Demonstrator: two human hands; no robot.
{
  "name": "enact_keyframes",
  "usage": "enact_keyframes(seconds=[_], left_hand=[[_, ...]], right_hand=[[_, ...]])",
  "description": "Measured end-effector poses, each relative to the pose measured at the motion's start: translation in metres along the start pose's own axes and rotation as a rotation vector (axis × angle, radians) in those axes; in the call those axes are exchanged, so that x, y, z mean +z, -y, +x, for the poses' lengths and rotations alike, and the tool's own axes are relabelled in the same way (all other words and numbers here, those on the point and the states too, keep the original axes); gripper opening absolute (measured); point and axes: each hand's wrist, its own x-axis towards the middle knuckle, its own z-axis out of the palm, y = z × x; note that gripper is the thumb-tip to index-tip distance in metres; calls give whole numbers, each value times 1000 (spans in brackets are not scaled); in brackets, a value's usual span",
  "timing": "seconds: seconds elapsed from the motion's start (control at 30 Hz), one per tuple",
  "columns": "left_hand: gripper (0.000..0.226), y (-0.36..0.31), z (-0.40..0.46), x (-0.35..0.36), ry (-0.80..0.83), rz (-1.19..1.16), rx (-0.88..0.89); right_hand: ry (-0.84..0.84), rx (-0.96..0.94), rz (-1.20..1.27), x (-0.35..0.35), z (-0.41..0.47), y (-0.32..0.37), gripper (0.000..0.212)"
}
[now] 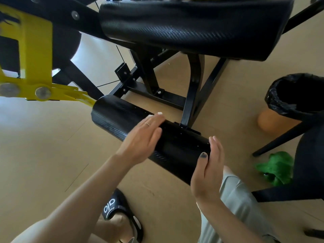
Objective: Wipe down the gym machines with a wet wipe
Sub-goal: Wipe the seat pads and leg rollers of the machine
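Now | lower roller pad (122, 118) low on machine frame | left hand (142, 139) flat on top, right hand (208, 171) flat at its end, fingers straight | no wipe visible | pad likely cushioned, may spin: steady at end.

Roller pad (121, 118) is black vinyl with a carbon-weave texture, slightly shiny; same on the upper pad (192, 27). Frame (191, 95) is glossy black painted metal, yellow bracket (35, 55) too. Floor (43, 146) looks matt tan.

Black woven-texture roller pad (122, 118) — yellow bracket (35, 55) — green toy (275, 168).
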Motion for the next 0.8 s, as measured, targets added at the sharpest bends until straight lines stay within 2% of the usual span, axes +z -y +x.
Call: enact_keyframes(seconds=[0.17,0.3,0.47,0.57,0.8], left_hand=[[34,10,0,-8,-70,-188,-135],[27,-8,-10,8,-84,-182,8],[33,-9,-12,13,-51,-115,99],[40,-3,-5,9,-34,38,37],[52,-44,-7,28,105,27,105]], right_hand=[[-29,-47,-16,3,0,-3,59],[-17,-36,-11,2,1,-2,59],[42,22,13,-2,1,-1,58],[64,38,28,-7,3,-2,59],[69,120,97,-11,3,2,60]])
